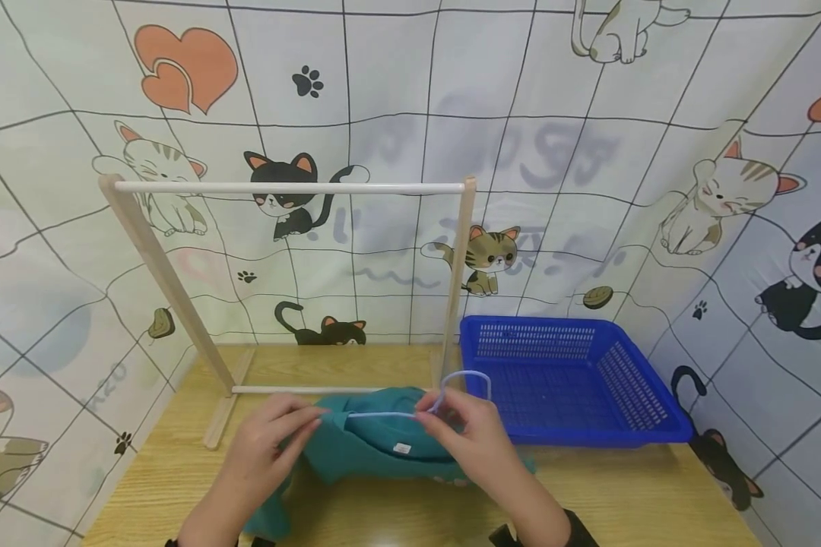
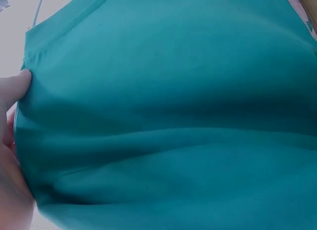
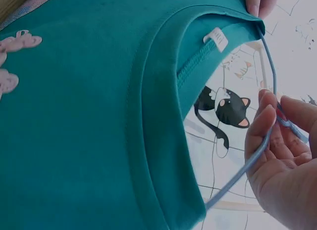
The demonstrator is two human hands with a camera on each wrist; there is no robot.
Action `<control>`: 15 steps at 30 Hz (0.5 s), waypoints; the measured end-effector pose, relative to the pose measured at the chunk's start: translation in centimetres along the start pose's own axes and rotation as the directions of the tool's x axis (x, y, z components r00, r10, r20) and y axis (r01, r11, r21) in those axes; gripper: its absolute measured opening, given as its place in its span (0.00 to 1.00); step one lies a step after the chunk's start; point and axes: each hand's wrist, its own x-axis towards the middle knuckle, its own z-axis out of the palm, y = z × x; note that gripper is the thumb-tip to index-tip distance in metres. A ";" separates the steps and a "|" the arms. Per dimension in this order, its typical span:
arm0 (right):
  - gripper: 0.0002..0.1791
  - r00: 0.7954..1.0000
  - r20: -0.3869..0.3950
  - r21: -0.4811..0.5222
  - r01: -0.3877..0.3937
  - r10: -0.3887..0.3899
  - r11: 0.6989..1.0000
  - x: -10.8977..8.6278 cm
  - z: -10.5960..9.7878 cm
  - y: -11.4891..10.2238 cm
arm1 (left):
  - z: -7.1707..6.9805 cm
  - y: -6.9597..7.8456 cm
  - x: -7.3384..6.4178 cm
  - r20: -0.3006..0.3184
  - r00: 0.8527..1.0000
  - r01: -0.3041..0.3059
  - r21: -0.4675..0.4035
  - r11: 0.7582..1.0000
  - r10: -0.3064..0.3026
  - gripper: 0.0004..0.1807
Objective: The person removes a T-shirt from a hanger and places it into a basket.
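A teal shirt [image 1: 342,454] hangs between my hands above the table, its neckline toward me and a white label [image 1: 401,448] inside the collar. My left hand [image 1: 270,441] pinches the shirt at one end of the neckline. In the left wrist view, the thumb presses on the teal cloth [image 2: 158,81]. My right hand [image 1: 475,437] holds a light blue clothes hanger [image 1: 383,414] just below its hook. Both hanger arms run from the right fingers to the collar in the right wrist view, where their ends are hidden inside the shirt. Pink shapes [image 3: 20,41] decorate the shirt front.
Behind the shirt stands a wooden rack with a white top bar [image 1: 287,188] and a low bar near the table [image 1: 588,494]. A blue plastic basket [image 1: 595,437] sits at the right, close to my right hand. Cat-printed cloth covers the walls.
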 end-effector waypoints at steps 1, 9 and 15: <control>0.02 1.000 0.000 -0.008 0.006 -0.006 1.000 0.0 0.0 0.1 | 0.0 0.0 0.0 -0.002 1.000 -0.004 -0.003 1.000 0.004 0.13; 0.03 0.999 0.024 0.003 -0.021 0.021 1.000 -0.4 -0.3 0.8 | 0.0 0.0 -0.3 0.029 0.999 0.044 -0.008 0.999 -0.043 0.08; 0.03 0.999 0.013 0.026 -0.039 0.039 0.999 -0.9 -1.1 1.5 | 0.0 0.0 -0.6 0.001 0.992 0.122 -0.002 0.992 -0.122 0.10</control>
